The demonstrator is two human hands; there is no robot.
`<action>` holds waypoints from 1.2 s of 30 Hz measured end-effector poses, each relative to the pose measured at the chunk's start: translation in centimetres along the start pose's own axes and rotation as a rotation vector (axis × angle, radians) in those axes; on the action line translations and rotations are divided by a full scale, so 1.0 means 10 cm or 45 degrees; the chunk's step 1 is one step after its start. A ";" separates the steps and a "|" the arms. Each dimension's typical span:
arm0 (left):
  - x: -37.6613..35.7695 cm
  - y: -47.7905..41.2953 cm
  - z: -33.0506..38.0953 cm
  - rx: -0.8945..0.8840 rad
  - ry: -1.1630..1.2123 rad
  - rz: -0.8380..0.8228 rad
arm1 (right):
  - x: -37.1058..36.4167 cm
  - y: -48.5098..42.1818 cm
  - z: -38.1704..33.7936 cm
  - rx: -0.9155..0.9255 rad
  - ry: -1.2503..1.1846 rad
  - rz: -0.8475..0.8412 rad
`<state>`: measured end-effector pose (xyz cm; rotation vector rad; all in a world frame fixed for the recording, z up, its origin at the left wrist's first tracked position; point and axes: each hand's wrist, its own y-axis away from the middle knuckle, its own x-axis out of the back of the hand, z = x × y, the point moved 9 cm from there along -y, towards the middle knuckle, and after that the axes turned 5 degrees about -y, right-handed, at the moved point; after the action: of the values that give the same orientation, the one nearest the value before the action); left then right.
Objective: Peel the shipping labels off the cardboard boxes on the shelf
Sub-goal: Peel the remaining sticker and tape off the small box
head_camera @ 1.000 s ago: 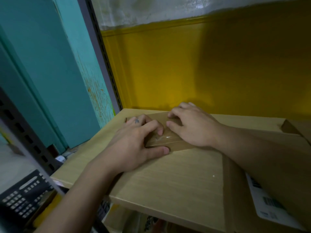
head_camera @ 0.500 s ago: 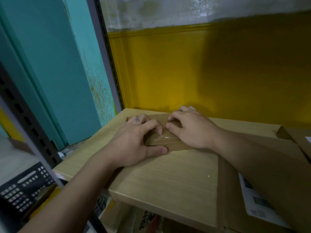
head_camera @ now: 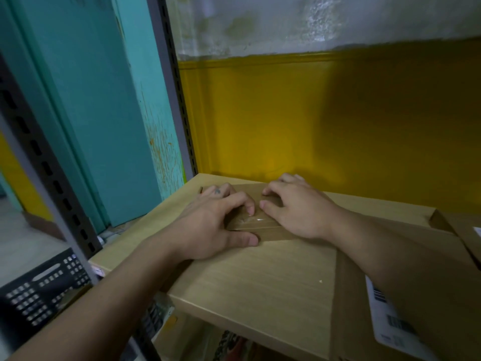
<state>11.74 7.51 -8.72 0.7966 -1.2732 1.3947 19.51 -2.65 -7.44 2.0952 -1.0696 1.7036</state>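
A small flat cardboard box [head_camera: 265,231], sealed with clear tape, lies at the back left of the wooden shelf [head_camera: 260,287]. My left hand [head_camera: 213,225] grips its left end, thumb along the front side and bent fingers on top. My right hand [head_camera: 294,207] covers its right part, fingers curled toward the far edge, thumb tip on the tape close to my left forefinger. No label shows on this box. A larger cardboard box [head_camera: 348,308] lies at the right under my right forearm, with a white shipping label [head_camera: 390,324] on top.
Another cardboard box [head_camera: 463,230] sits at the far right. Slotted metal uprights stand at the shelf's back left [head_camera: 173,100] and front left [head_camera: 46,165]. A black plastic crate [head_camera: 44,290] is below left. The yellow wall closes the back.
Both hands stay on the small box in nearly the same grip. The view has shifted a little, so the label at the right sits nearer the frame edge.
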 end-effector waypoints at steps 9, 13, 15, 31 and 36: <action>0.01 -0.03 0.02 0.082 0.079 -0.046 | 0.00 0.00 -0.01 -0.003 0.008 -0.014; 0.03 -0.05 0.05 0.096 0.070 -0.065 | -0.01 0.00 0.00 0.015 0.001 -0.013; 0.04 -0.03 0.06 0.098 0.087 -0.060 | -0.01 -0.01 0.01 0.021 -0.006 -0.021; 0.05 0.01 0.04 0.086 0.094 0.039 | -0.02 0.03 0.00 0.016 -0.009 -0.067; 0.05 0.00 0.02 0.116 0.154 0.041 | -0.01 0.05 -0.01 0.009 -0.012 -0.065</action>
<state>11.59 7.48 -8.17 0.7440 -1.1404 1.5131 19.11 -2.94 -7.65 2.1180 -1.0050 1.6782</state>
